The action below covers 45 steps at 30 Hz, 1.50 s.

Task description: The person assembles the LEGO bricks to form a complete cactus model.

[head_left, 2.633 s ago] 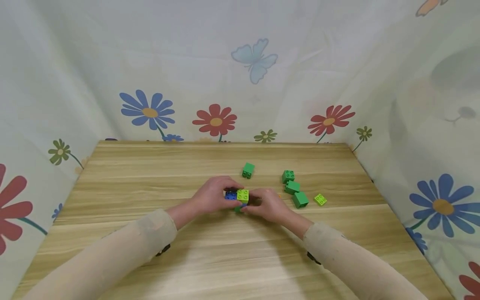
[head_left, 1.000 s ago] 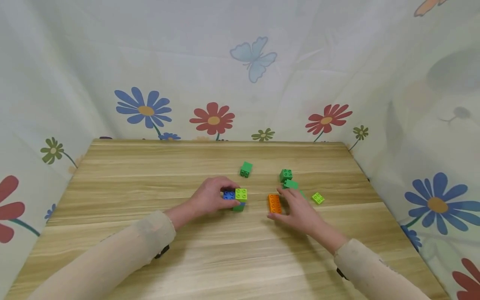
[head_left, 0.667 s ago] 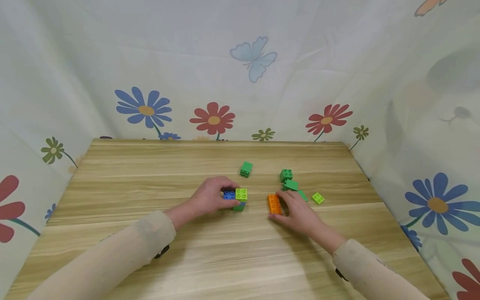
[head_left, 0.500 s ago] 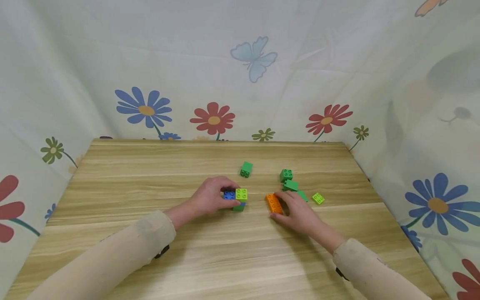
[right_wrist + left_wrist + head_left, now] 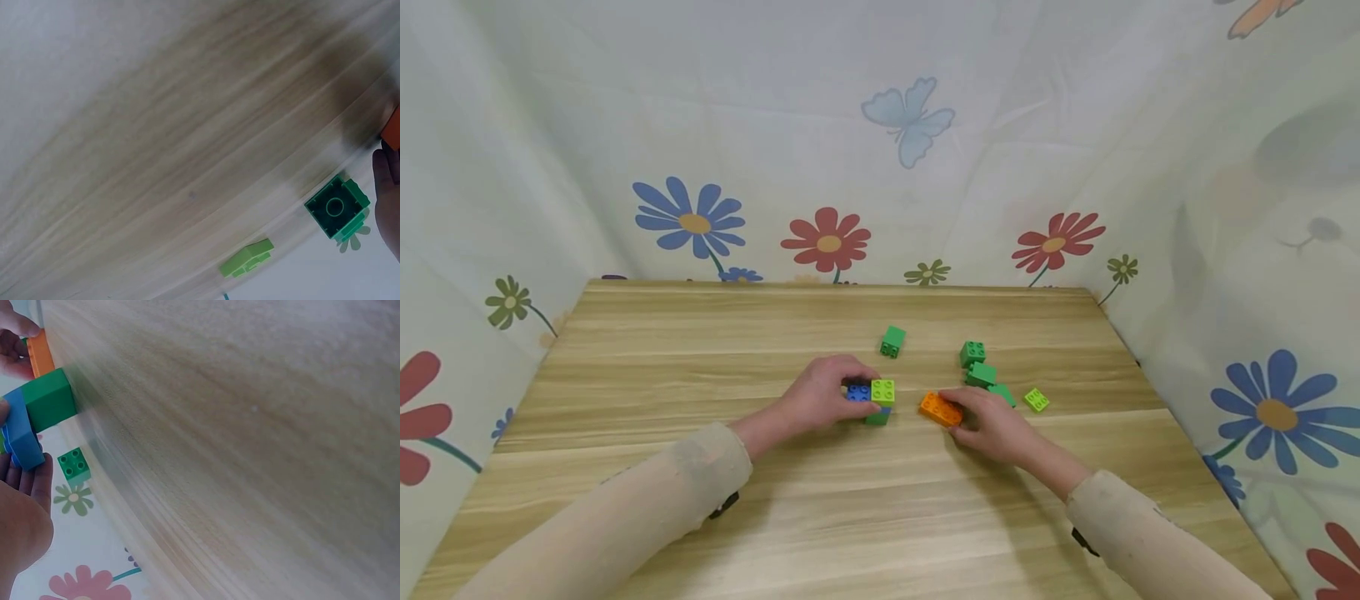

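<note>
Left hand (image 5: 822, 393) pinches stack (image 5: 883, 392), right hand (image 5: 997, 427) pinches orange brick (image 5: 938, 408) near it, on or just above worktop (image 5: 850, 517); step reads as fetching that brick, next move likely calls for lining up studs.

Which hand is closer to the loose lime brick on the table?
Right. The right hand, gripping the orange brick, is left of the loose lime brick, apart from it; the left hand is farther left, holding the stacked bricks.
</note>
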{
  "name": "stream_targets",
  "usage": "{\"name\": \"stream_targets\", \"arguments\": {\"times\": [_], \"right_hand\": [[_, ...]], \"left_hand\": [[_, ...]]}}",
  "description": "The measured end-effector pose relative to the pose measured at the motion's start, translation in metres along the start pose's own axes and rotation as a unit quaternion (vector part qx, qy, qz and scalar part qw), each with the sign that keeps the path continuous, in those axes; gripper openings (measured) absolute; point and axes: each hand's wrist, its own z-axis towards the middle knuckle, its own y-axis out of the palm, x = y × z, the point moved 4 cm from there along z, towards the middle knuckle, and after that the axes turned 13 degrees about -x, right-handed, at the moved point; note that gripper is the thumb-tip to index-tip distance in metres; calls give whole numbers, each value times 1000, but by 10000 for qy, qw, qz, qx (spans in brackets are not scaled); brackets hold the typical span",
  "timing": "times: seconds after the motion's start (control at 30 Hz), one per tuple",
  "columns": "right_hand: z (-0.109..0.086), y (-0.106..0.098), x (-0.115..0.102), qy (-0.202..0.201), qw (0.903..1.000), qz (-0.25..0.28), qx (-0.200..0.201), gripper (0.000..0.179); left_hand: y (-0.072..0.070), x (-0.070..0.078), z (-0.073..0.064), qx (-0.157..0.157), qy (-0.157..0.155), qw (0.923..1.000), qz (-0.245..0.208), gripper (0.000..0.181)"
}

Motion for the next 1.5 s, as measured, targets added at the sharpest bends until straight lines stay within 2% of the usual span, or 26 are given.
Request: {"name": "stream_targets", "arguments": {"times": [0.2, 0.37, 0.47, 0.83, 1.03, 1.33, 1.5], "right_hand": [[0, 1, 2, 15, 9998, 183, 6, 59], [-1, 3, 7, 438, 9929, 1073, 282, 70], [0, 5, 8, 567, 9881, 1344, 489, 71], [6, 11, 0, 435, 9934, 710, 785, 45], [7, 7, 0, 268, 9948, 759, 625, 37], [11, -19, -14, -420, 9940, 722, 701, 36], [14, -37, -28, -466, 9947, 666, 621, 36]], "left_hand": [[0, 0, 0, -20, 40, 10000, -30, 42], [1, 0, 1, -9, 26, 10000, -16, 43], [1, -1, 1, 5, 8, 10000, -6, 43], [2, -3, 2, 52, 98, 9999, 7, 43], [1, -2, 1, 65, 113, 9999, -25, 42], [0, -2, 0, 60, 129, 9999, -75, 42], [0, -2, 0, 57, 151, 9998, -72, 43]]}}
